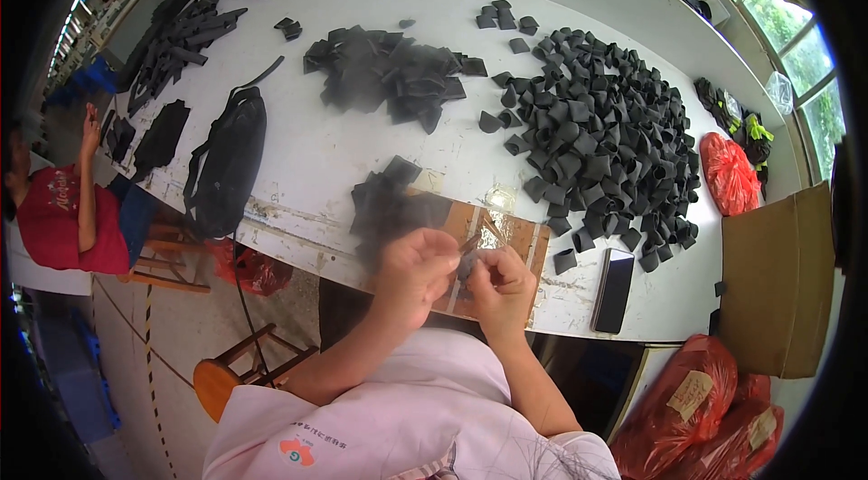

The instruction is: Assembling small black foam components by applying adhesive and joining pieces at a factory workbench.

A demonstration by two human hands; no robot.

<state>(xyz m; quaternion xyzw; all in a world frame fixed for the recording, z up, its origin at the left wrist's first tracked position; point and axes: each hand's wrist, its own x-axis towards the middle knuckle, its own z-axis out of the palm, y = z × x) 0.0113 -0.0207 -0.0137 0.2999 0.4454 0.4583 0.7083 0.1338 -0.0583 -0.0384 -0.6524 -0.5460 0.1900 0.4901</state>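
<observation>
At center, a person's right hand (500,293) pinches a small dark piece (465,268), the left hand (414,277) close beside it, its grip unclear. Below lies a brown board (527,247) on the white table (303,132), curled dark pieces (606,136) heaped farther right.

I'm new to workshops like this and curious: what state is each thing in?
Left hand, fingers bent; grip unclear
Right hand, fingers pinched on a small dark piece
Black curved pieces, loosely heaped
Flatter black pieces, heaped, partly blurred
Brown board, lying flat
Smartphone, lying flat, screen dark
Black strapped bag, lying on the table
Large red plastic bags, filled
Wooden stool, unoccupied
</observation>
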